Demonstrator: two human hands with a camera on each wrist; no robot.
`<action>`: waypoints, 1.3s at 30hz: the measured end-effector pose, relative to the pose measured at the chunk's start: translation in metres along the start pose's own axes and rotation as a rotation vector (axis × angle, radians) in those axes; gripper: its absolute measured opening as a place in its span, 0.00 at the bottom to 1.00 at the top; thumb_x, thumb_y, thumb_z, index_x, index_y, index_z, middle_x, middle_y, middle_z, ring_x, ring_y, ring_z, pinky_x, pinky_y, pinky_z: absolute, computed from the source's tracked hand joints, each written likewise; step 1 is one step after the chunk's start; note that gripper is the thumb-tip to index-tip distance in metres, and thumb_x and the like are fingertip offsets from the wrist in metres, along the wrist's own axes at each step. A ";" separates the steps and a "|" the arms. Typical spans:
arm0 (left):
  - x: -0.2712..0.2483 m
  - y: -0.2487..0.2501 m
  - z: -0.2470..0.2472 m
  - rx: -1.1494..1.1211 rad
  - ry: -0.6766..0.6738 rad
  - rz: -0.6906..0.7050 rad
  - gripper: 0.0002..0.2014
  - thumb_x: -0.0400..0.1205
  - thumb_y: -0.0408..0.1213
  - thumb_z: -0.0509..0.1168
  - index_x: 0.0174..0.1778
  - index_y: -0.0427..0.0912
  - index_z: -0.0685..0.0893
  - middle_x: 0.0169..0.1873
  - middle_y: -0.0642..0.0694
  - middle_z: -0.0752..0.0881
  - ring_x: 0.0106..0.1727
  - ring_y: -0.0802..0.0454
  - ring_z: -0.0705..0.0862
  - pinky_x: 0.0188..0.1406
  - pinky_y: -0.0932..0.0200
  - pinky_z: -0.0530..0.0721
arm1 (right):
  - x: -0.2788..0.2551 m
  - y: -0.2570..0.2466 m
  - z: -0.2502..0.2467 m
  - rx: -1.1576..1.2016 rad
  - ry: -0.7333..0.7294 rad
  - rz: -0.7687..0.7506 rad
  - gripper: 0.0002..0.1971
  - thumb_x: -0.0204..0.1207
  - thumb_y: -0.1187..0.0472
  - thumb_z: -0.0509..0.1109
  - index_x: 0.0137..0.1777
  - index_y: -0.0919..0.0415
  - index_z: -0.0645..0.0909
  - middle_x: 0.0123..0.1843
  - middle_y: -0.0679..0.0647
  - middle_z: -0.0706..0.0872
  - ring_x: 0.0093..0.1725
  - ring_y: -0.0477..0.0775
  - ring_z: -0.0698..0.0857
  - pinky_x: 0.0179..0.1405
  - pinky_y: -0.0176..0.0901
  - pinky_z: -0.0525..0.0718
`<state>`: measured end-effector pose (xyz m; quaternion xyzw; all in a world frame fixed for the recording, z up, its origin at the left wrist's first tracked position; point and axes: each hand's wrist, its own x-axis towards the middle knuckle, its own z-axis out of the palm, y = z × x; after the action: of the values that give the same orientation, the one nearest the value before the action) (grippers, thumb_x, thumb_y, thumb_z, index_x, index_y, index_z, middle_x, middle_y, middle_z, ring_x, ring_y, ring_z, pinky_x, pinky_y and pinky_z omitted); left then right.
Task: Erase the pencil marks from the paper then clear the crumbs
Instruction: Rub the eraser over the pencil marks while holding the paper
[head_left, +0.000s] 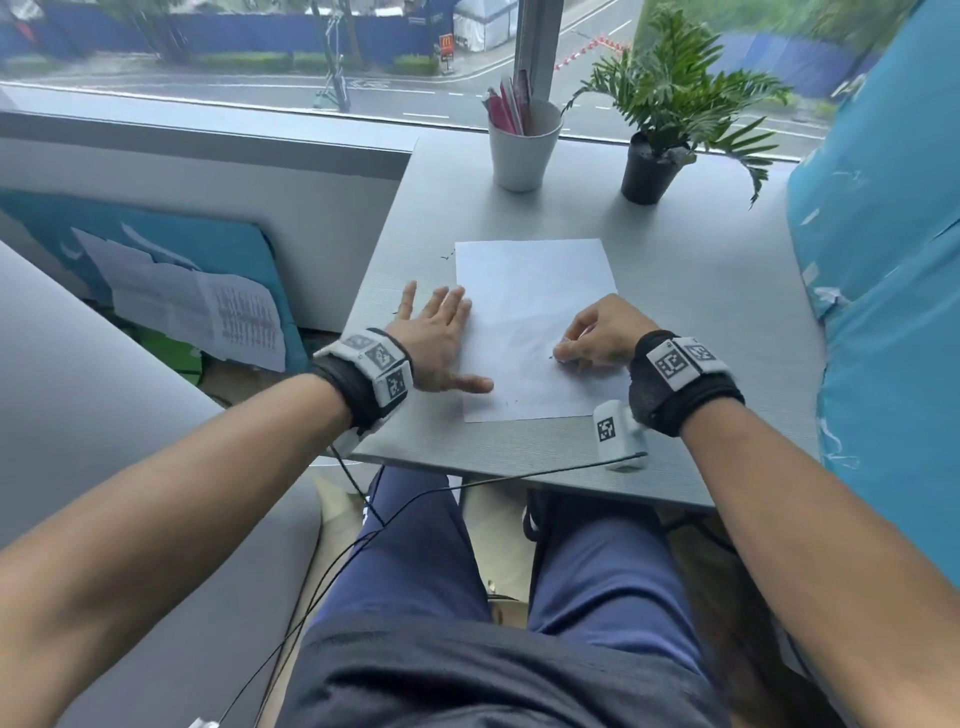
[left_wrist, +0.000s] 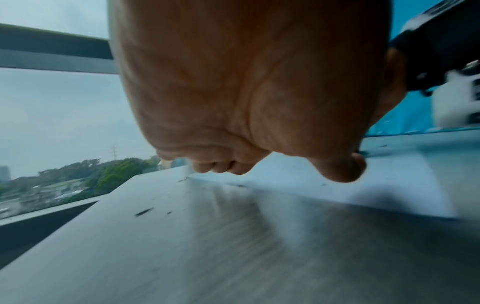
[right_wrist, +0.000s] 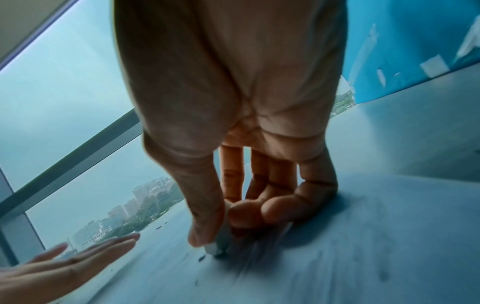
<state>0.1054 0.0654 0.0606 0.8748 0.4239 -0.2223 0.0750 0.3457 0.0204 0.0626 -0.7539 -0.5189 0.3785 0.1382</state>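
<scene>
We pinch a small white eraser (right_wrist: 217, 245) in our right hand (head_left: 597, 332), thumb on one side and fingers curled on the other, so the grip is tight and low. Its tip presses on the paper (head_left: 535, 291), right under the grip, because that is where the grey pencil smudges (right_wrist: 363, 246) are. Little dark crumbs (right_wrist: 201, 258) lie just beside the eraser tip.

Left of the grip, our left hand (head_left: 441, 338) lies flat with fingers spread wide, holding nothing. It presses the paper's edge onto the bench (head_left: 675, 260) so the sheet will not slide or crumple while we rub.

Past the grip, more crumbs (head_left: 447, 255) sit on the bench by the paper's far corner. Farther still stand a white cup (head_left: 522, 150) and a potted plant (head_left: 660, 130), well away.
</scene>
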 end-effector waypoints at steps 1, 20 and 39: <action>-0.007 0.010 0.002 0.000 0.032 0.075 0.58 0.75 0.79 0.50 0.87 0.39 0.35 0.86 0.42 0.34 0.86 0.45 0.32 0.82 0.33 0.31 | 0.001 0.001 0.000 0.010 -0.006 -0.002 0.08 0.67 0.61 0.82 0.41 0.65 0.89 0.33 0.56 0.91 0.27 0.47 0.86 0.30 0.35 0.81; -0.048 0.067 0.041 -0.019 -0.046 0.426 0.44 0.80 0.72 0.40 0.86 0.53 0.32 0.85 0.50 0.30 0.85 0.48 0.29 0.83 0.40 0.30 | 0.005 0.005 0.003 -0.021 0.010 -0.033 0.09 0.67 0.57 0.83 0.39 0.60 0.88 0.29 0.50 0.87 0.29 0.49 0.83 0.34 0.37 0.80; 0.048 0.006 -0.012 -0.350 0.016 0.245 0.67 0.64 0.64 0.80 0.89 0.52 0.42 0.88 0.48 0.39 0.87 0.47 0.36 0.86 0.39 0.39 | -0.001 0.007 0.002 -0.131 0.059 -0.080 0.08 0.65 0.55 0.83 0.39 0.56 0.89 0.39 0.52 0.90 0.36 0.45 0.84 0.34 0.34 0.78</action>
<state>0.1399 0.0991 0.0495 0.8952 0.3471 -0.1273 0.2490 0.3484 0.0165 0.0572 -0.7508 -0.5679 0.3156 0.1190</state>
